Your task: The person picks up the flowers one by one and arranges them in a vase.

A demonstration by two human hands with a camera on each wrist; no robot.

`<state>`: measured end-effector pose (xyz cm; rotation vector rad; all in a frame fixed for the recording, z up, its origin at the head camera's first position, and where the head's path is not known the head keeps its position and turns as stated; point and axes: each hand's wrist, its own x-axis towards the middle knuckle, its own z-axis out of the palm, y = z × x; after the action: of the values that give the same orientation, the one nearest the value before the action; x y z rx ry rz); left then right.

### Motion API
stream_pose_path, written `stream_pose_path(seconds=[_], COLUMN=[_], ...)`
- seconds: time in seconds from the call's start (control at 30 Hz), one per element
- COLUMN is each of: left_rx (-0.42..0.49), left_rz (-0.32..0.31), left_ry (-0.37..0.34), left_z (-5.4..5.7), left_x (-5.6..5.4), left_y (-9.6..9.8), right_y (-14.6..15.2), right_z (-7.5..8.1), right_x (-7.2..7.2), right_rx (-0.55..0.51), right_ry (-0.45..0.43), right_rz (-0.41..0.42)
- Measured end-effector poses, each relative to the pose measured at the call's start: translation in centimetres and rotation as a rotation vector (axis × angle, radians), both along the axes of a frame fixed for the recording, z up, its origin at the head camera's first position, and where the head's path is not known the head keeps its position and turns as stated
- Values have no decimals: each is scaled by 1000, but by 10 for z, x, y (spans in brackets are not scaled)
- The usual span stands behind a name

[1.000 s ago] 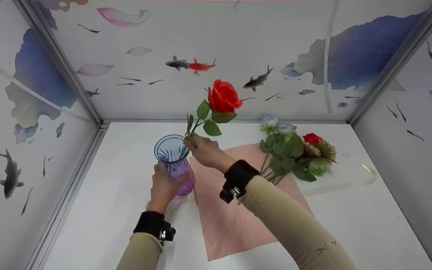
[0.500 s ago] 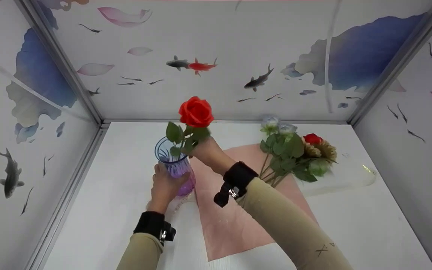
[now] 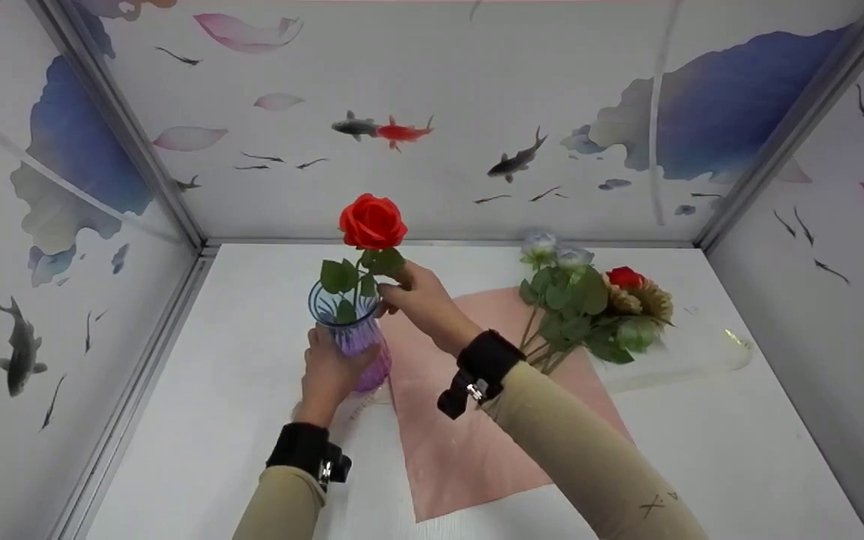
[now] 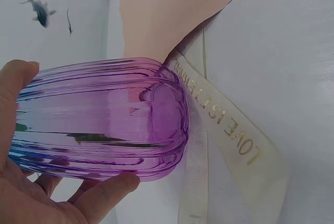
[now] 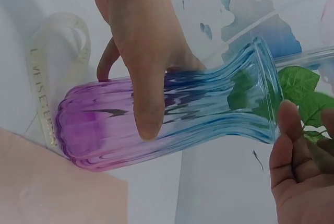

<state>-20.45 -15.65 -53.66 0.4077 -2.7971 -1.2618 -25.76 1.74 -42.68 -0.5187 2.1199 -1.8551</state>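
Observation:
A red artificial rose [image 3: 373, 222] with green leaves stands upright, its stem inside a ribbed glass vase [image 3: 321, 296] that fades from blue at the flared rim to purple at the base. My left hand [image 3: 327, 375] grips the vase round its middle; in the left wrist view, the thumb and fingers lie on opposite sides of the purple glass [image 4: 104, 114]. My right hand [image 3: 428, 304] is at the right of the rim, close beside the rose's leaves. Through the right wrist view, its fingertips [image 5: 288, 117] show right at the rim, with green leaves [image 5: 298, 84] behind them.
Pink wrapping paper [image 3: 469, 450] lies on the white table [image 3: 244, 315] right of the vase. Several artificial flowers [image 3: 589, 296] rest across its far right corner. A cream ribbon with gold lettering [image 4: 235, 130] lies by the vase's base. Patterned walls [image 3: 439, 75] enclose the table.
My right hand has lowered the rose leftward into the vase, then drawn slightly right while the rose settled further left. My left hand and the vase have stayed in place.

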Motion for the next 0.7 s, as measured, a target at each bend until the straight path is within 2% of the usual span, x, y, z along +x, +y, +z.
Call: stream_pose_path(seconds=[0.2, 0.37, 0.7], left_rx=[16, 26, 10], left_rz=[1, 10, 10], left_ry=[-16, -40, -25], left_z=[2, 3, 2], left_x=[0, 0, 0], left_y=[1, 1, 2], right_y=[15, 33, 89], right_z=[-5, -17, -53], right_x=[-2, -5, -12], right_rx=[29, 70, 228], right_ry=[9, -3, -9], right_rz=[-26, -29, -115])
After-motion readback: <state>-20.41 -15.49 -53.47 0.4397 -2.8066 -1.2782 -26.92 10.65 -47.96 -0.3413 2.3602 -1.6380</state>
